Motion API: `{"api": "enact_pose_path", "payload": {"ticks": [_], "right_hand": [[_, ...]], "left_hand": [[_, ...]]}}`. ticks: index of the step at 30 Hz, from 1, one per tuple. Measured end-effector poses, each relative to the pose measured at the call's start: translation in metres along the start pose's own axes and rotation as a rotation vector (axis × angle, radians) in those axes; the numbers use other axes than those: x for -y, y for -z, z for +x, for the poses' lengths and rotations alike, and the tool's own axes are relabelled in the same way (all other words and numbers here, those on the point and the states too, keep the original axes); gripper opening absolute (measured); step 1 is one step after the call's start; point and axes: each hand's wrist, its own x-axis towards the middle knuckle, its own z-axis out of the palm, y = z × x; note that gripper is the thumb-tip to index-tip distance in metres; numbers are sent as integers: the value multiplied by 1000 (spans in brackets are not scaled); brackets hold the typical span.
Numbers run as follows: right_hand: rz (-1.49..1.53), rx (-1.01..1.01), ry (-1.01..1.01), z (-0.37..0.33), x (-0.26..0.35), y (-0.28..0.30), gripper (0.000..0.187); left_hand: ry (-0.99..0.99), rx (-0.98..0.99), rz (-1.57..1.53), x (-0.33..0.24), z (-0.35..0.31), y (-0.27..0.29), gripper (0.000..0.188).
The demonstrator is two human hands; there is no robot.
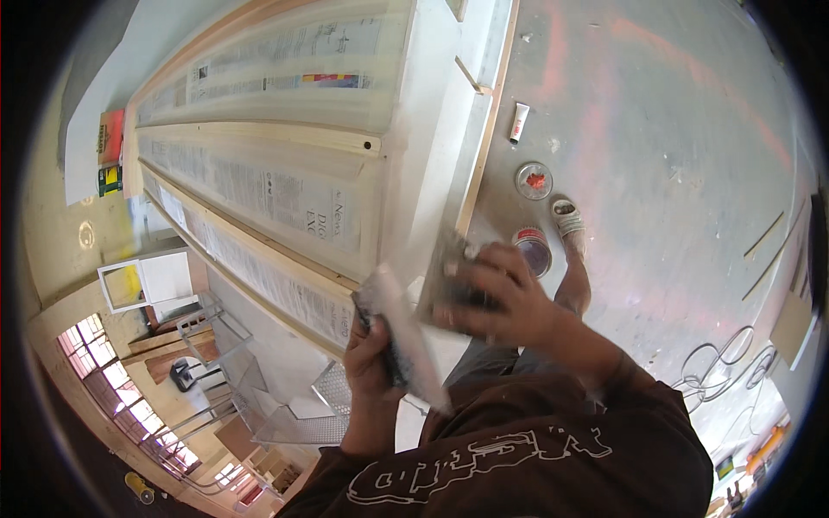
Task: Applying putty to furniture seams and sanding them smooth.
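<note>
Close to your chest, beside a long wooden frame [298, 134] with newspaper [324, 220] across its panels, your left hand [371, 350] grips a flat board [408, 332], its pale face tilted toward your right. Your right hand [515, 295] is curled around a flat scraper [440, 272], too blurred for its exact shape to show. The two tools are very near each other, but you cannot tell whether they touch. Down on the grey floor [656, 216], an open tin [528, 234] stands near your sandal [567, 220]; beyond it lie a round lid [524, 172] bearing orange-red paste [537, 181] and a white tube [519, 123].
</note>
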Motion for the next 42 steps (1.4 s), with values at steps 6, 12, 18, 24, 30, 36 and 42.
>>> {"api": "enact_pose_path", "payload": {"ticks": [6, 12, 18, 24, 30, 36, 42], "right_hand": [[-2, 108, -341, 20, -53, -23, 74], [314, -480, -398, 103, -72, -53, 64], [70, -365, -367, 67, -46, -98, 75], [98, -117, -257, 14, -18, -100, 77], [120, -26, -364, 21, -1, -29, 72], [200, -108, 63, 11, 58, 4, 61], [-247, 256, -88, -10, 15, -2, 63]], "left_hand": [[-20, 343, -310, -7, -3, 17, 51], [6, 118, -415, 0, -14, -1, 33], [-27, -12, -347, -15, -23, 16, 35], [-7, -35, -328, -14, -24, 21, 36], [82, -141, -210, -3, -29, 14, 41], [257, -77, -240, -3, -31, -22, 53], [17, -20, 21, -27, -51, 15, 62]]}}
